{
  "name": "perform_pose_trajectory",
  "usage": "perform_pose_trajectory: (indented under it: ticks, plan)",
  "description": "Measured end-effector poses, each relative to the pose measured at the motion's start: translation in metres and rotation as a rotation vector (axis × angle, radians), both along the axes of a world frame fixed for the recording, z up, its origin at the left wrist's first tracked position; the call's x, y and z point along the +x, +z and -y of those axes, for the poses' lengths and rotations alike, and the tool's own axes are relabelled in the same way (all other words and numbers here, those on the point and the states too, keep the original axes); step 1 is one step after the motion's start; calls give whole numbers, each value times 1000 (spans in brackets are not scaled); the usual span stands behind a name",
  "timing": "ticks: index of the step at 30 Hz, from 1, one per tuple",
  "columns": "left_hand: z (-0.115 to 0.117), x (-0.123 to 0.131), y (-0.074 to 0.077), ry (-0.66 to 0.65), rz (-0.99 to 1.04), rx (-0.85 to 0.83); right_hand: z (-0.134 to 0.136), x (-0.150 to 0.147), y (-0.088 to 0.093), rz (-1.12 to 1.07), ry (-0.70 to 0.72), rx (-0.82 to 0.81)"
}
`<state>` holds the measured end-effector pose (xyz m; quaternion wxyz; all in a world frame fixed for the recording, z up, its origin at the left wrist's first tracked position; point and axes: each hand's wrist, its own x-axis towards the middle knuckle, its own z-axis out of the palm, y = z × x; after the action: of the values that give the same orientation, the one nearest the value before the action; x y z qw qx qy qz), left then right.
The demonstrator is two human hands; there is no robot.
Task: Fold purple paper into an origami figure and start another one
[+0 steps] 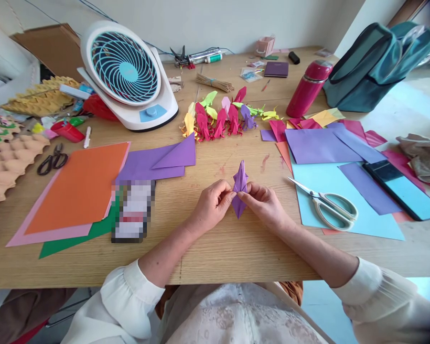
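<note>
A small purple folded paper piece, kite-shaped with a point at each end, is pinched between both my hands above the wooden table. My left hand grips its left side with curled fingers. My right hand pinches its right side with thumb and fingers. Behind it lies a cluster of finished folded paper figures in red, pink, yellow, green and purple.
White-handled scissors lie on a light blue sheet to the right, among purple sheets. Orange, pink and green sheets and black scissors lie to the left. A desk fan, red bottle and teal bag stand behind.
</note>
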<state>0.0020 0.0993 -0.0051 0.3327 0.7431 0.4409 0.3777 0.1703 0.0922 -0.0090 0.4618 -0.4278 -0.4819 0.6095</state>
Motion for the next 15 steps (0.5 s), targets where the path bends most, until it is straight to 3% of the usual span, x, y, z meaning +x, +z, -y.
perform_pose_trajectory:
  ticks: [7, 15]
  plan:
    - [0, -1, -4, -54, -31, -55, 0, 1, 0, 14, -4, 7]
    - [-5, 1, -6, -19, 253, -252, 2, 1, -6, 128, 103, 54]
